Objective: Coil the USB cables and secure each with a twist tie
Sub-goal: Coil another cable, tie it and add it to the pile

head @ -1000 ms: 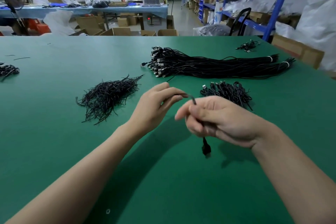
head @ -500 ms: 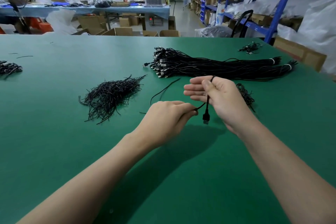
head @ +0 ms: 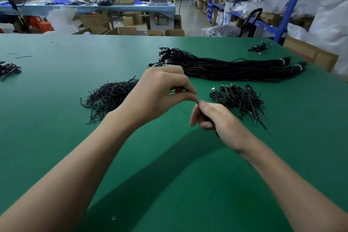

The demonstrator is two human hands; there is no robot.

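A big bundle (head: 235, 68) of long black USB cables lies on the green tabletop (head: 56, 137). White bands hold it together at its right end. Its shiny plugs are at its left end.

Both hands are up in the air on the near side of the big bundle. They are very close together, almost touching. The left hand (head: 162, 96) is right in front of the plug end of the big bundle. Its fingers are curled, and they pinch a thin black USB cable (head: 197, 102). The right hand (head: 218, 120) is a little further from the big bundle. Its fingers are curled round the same cable.

Most of this cable is hidden inside the two hands. A tiny bit shows between them, and a short dark bit peeks out under the right hand. I cannot tell how much of it is coiled.

A messy pile of black twist ties (head: 111, 98) lies on the near side of the big bundle, off past its plug end. A pile of coiled cables (head: 239, 100) lies just in front of the middle of the big bundle. A small heap of cables (head: 260, 48) sits behind the big bundle, near its banded end. Another small dark heap (head: 9, 68) lies far to the left of the big bundle.
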